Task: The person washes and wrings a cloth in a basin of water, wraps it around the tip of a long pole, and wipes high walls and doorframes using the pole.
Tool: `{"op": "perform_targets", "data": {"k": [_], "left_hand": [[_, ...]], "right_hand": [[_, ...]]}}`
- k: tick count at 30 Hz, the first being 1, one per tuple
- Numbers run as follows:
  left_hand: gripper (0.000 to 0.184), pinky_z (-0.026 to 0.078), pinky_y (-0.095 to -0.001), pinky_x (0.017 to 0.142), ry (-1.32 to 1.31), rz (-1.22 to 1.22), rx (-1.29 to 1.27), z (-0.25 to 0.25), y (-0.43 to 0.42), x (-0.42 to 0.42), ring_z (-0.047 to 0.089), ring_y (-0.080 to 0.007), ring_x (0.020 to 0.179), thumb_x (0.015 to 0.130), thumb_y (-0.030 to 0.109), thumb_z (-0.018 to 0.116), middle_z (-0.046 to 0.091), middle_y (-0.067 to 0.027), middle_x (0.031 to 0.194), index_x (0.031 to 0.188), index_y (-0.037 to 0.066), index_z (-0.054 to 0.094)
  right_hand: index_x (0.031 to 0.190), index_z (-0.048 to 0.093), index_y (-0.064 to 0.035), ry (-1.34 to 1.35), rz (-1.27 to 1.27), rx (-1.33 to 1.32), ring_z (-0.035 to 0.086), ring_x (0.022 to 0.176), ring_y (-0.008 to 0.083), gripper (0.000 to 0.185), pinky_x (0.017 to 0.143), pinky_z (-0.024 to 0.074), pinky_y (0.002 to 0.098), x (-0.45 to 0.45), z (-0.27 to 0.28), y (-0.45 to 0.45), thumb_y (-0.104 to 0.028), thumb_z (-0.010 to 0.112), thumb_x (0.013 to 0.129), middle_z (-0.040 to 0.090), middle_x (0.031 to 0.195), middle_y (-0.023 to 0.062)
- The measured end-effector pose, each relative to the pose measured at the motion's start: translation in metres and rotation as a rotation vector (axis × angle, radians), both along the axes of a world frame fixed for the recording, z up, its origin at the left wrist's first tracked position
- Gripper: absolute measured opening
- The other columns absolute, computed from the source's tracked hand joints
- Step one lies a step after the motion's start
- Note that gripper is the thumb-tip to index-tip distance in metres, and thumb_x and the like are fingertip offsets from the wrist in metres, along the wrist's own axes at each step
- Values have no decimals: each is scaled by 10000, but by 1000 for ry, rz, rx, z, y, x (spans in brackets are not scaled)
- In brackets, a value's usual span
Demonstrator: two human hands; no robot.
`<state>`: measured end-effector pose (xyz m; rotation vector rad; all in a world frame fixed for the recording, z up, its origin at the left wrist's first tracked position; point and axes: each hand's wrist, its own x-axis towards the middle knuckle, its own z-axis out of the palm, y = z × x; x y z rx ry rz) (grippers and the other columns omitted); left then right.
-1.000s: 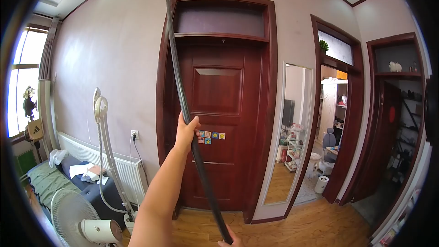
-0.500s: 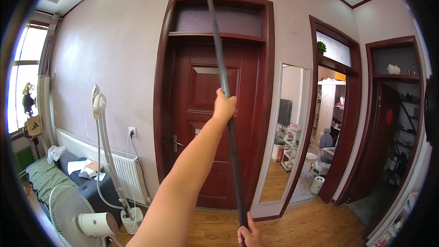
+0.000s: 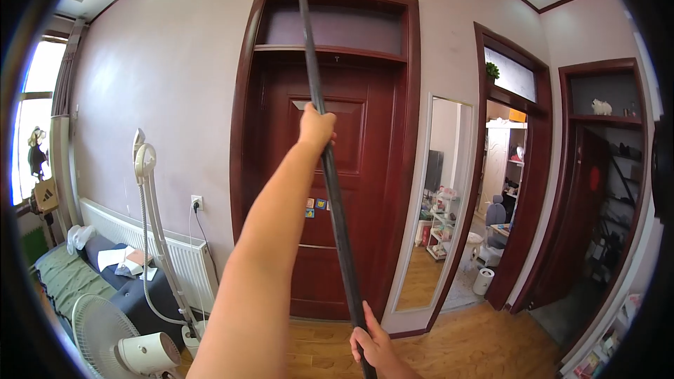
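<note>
A long dark pole point(image 3: 338, 210) slants up across the view, past the top edge, so its far end is out of sight. My left hand point(image 3: 318, 126) is wrapped round the pole about midway up, with that arm stretched far forward. Lower down, near the bottom edge, my right hand point(image 3: 375, 342) grips the same pole close to its near end. Behind the pole stands a closed dark red door point(image 3: 375, 238) with a panel above it and a few small stickers.
A tall mirror point(image 3: 430, 238) leans or hangs right of the door. Further right are two open doorways. On the left stand a white fan point(image 3: 144, 354), a garment steamer point(image 3: 145, 161), a radiator point(image 3: 189, 267) and a dark blue sofa point(image 3: 133, 291). The floor point(image 3: 477, 344) is wooden.
The pole has shifted left and upward, and its top end has left the view. My left hand moved up and left with it; my right hand also rose slightly leftward.
</note>
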<state>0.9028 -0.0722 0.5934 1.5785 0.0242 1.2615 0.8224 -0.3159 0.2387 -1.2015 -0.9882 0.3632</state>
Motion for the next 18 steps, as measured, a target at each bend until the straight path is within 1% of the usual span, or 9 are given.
{"op": "perform_targets", "data": {"k": [3, 6, 8, 10, 12, 13, 14, 16, 18], "left_hand": [[402, 466, -325, 397, 2, 45, 5, 6, 13, -2, 540, -176, 486, 777, 67, 535, 529, -108, 707, 1140, 17, 369], [351, 468, -322, 398, 25, 88, 18, 6, 1, 6, 545, -186, 482, 776, 60, 536, 532, -115, 696, 1083, 11, 373], [398, 485, -347, 418, 74, 108, 37, 3, -13, 20, 579, -210, 511, 780, 61, 530, 571, -160, 744, 1127, -5, 346], [401, 496, -369, 431, 91, 60, 24, -5, -35, 27, 588, -222, 519, 785, 51, 521, 567, -165, 720, 1133, -8, 330], [374, 496, -379, 434, 60, 115, 100, -12, -38, 58, 591, -228, 522, 792, 44, 514, 564, -169, 711, 1109, -4, 320], [368, 496, -378, 438, 100, 52, 84, -12, -49, 54, 591, -232, 522, 793, 44, 514, 565, -172, 709, 1099, -2, 315], [361, 496, -378, 442, 142, -11, 70, -14, -59, 49, 591, -236, 523, 794, 44, 513, 566, -174, 707, 1090, 0, 311], [374, 480, -361, 428, 169, 5, 115, -16, -64, 49, 587, -233, 517, 792, 50, 516, 566, -167, 698, 1098, -3, 307], [418, 475, -357, 422, 123, -39, 84, -19, -58, 47, 576, -226, 506, 791, 59, 518, 564, -163, 710, 1147, -4, 309]], "right_hand": [[1470, 35, -167, 42, 12, -46, 464, 476, 114, 629, 472, 438, 248, 1, 16, 3, -83, 392, 958, 493, 667, 57], [1470, 37, -172, 122, 22, -23, 463, 479, 111, 631, 472, 440, 250, 10, 9, 1, -97, 399, 959, 495, 667, 55], [1470, 40, -173, 121, -12, -13, 466, 485, 108, 632, 472, 441, 251, 19, -4, -7, -100, 405, 959, 495, 669, 55], [1470, 44, -175, 122, -55, 6, 468, 491, 105, 633, 473, 442, 252, 25, -14, -16, -104, 410, 959, 496, 671, 54], [1470, 63, -167, 178, -95, 56, 475, 503, 101, 634, 472, 441, 250, 24, -21, -19, -119, 431, 956, 497, 673, 52], [1467, 44, -119, 18, -144, 119, 392, 392, 91, 608, 389, 376, 217, 28, -31, -13, -83, 375, 958, 450, 563, 14], [1467, 44, -119, 23, -139, 117, 392, 392, 91, 608, 389, 376, 217, 28, -40, -12, -83, 375, 958, 450, 563, 14], [1467, 43, -119, 23, -185, 152, 390, 398, 90, 611, 392, 375, 214, 30, -43, -10, -90, 385, 960, 449, 566, 14], [1466, 37, -118, 37, -191, 136, 387, 402, 89, 615, 395, 376, 214, 29, -47, -8, -100, 391, 964, 449, 568, 15]]}}
